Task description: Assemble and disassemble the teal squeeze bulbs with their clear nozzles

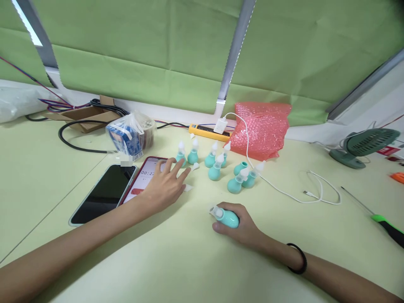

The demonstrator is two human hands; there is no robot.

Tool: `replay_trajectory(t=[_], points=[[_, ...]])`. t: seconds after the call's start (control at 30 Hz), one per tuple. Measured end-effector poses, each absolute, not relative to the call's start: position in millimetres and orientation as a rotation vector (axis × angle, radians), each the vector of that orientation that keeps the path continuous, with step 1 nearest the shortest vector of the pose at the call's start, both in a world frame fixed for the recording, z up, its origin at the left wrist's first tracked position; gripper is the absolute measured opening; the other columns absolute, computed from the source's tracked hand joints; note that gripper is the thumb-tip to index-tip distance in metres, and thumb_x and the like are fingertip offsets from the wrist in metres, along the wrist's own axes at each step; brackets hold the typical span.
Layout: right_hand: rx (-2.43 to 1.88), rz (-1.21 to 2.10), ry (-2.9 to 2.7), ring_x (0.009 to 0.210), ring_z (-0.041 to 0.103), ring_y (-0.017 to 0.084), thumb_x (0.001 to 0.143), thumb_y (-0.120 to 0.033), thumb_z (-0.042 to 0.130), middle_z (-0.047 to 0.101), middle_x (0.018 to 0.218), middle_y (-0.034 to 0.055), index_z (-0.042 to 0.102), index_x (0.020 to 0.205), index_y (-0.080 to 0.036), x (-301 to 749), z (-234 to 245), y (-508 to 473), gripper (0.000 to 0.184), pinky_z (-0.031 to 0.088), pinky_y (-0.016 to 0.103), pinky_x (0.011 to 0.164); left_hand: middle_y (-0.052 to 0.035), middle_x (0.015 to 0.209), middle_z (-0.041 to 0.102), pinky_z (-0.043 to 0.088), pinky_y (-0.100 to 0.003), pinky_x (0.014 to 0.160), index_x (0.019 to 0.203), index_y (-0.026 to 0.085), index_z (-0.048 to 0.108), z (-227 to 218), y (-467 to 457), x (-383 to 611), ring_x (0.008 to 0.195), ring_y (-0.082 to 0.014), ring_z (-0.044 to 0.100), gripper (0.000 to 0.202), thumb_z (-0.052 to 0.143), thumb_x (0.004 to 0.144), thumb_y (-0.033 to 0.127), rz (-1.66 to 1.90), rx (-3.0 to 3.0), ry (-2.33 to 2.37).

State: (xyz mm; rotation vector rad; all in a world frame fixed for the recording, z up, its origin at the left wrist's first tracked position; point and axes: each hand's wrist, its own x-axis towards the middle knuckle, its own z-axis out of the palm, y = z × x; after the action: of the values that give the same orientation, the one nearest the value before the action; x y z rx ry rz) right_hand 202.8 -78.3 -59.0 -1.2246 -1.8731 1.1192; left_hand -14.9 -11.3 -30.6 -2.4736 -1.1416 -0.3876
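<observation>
My right hand (pixel 238 221) is wrapped round a teal nasal aspirator (pixel 229 218), its clear collar pointing left and no white tip showing on it. With fingers spread, my left hand (pixel 166 185) reaches over the right edge of a phone (pixel 139 179) with a red case and a lit timer screen. Just beyond its fingertips lie a small white nozzle tip (pixel 195 166) and another whitish piece (pixel 187 187). Several teal aspirators with pale tips stand behind, among them one aspirator (pixel 214 170) near the middle. A teal bulb (pixel 240 168) without a tip lies at the right of the group.
A dark-screened phone (pixel 102 193) lies at left. Behind are a plastic-wrapped bundle (pixel 131 134), a cardboard box (pixel 83 118), a yellow power strip (pixel 208 132) and a red bubble-wrap bag (pixel 261 130). A white cable (pixel 284 193), a screwdriver (pixel 381 221) and a green fan (pixel 362 145) are at right.
</observation>
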Motion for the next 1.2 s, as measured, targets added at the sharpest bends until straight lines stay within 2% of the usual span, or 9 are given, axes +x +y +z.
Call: replay_trajectory(t=[0.1,0.2,0.37,0.5,0.57,0.67,0.87,1.0,1.2], points=[[-1.223,1.082,-1.862,0.058,0.043,0.010,0.069,-0.028,0.058,0.048,0.064,-0.0013,0.053,0.079,-0.016,203,-64,-79,0.016,0.036,0.022,0.054,-0.0116,0.125,0.038,0.032,-0.053,0.076,0.113,0.019,0.047,-37,-10,-13,0.103,-0.0349,0.037,0.034,0.047,0.080,0.025,-0.293,-2.479,-1.100],[-1.172,1.081,-1.894,0.058,0.043,0.011,0.071,-0.025,0.055,0.048,0.063,-0.0013,0.053,0.078,-0.015,203,-66,-80,0.012,0.036,0.022,0.055,-0.0092,0.120,0.044,0.029,-0.053,0.079,0.098,0.019,0.056,-47,-13,-9,0.105,-0.0317,0.037,0.020,0.044,0.082,0.017,-0.290,-2.469,-1.017],[-1.181,1.110,-1.894,0.057,0.040,0.010,0.072,-0.026,0.054,0.045,0.063,-0.0021,0.052,0.074,-0.016,202,-63,-82,0.010,0.034,0.021,0.053,-0.0101,0.090,0.055,0.029,-0.049,0.077,0.076,0.012,0.057,-59,-24,-1,0.094,-0.0265,0.044,0.016,0.042,0.078,0.005,-0.343,-2.502,-0.892],[-1.162,1.067,-1.911,0.055,0.039,0.009,0.072,-0.029,0.054,0.042,0.059,-0.0032,0.050,0.070,-0.016,202,-58,-84,0.014,0.033,0.020,0.051,-0.0053,0.064,0.053,0.034,-0.043,0.071,0.065,0.011,0.052,-58,-32,1,0.074,-0.0193,0.048,0.023,0.037,0.076,-0.001,-0.457,-2.660,-0.832],[-1.124,1.080,-1.931,0.054,0.038,0.009,0.075,-0.032,0.051,0.042,0.059,-0.0032,0.050,0.072,-0.017,202,-56,-85,0.016,0.033,0.020,0.051,-0.0064,0.069,0.055,0.036,-0.039,0.070,0.071,0.011,0.054,-52,-36,2,0.073,-0.0176,0.049,0.021,0.037,0.077,0.001,-0.695,-2.779,-0.895],[-1.102,1.115,-1.923,0.053,0.037,0.008,0.080,-0.033,0.045,0.042,0.059,-0.0032,0.049,0.073,-0.017,203,-55,-86,0.019,0.032,0.020,0.051,-0.0074,0.087,0.056,0.042,-0.031,0.070,0.099,0.012,0.053,-37,-45,5,0.079,-0.0155,0.051,0.024,0.044,0.076,0.009,-1.234,-3.017,-1.176],[-1.124,1.067,-1.931,0.052,0.038,0.008,0.081,-0.035,0.045,0.043,0.058,-0.0027,0.050,0.074,-0.016,204,-59,-85,0.021,0.033,0.021,0.050,-0.0056,0.089,0.062,0.047,-0.024,0.068,0.084,0.014,0.064,-24,-58,12,0.078,-0.0152,0.057,0.017,0.062,0.069,0.020,-2.111,-3.299,-2.004],[-1.133,1.033,-1.948,0.050,0.036,0.008,0.081,-0.033,0.045,0.041,0.056,-0.0034,0.049,0.070,-0.016,203,-58,-86,0.020,0.032,0.020,0.048,-0.0045,0.082,0.067,0.047,-0.025,0.073,0.084,0.015,0.066,-33,-56,13,0.078,-0.0167,0.060,0.024,0.069,0.062,0.025,-2.175,-3.229,-2.399],[-1.158,0.833,-2.039,0.052,0.039,0.009,0.081,-0.031,0.044,0.045,0.058,-0.0018,0.052,0.074,-0.016,203,-56,-89,0.018,0.034,0.021,0.050,-0.0049,0.080,0.067,0.049,-0.026,0.069,0.077,0.013,0.068,-28,-49,11,0.075,-0.0190,0.061,0.020,0.070,0.060,0.023,-1.869,-3.450,-2.257]])
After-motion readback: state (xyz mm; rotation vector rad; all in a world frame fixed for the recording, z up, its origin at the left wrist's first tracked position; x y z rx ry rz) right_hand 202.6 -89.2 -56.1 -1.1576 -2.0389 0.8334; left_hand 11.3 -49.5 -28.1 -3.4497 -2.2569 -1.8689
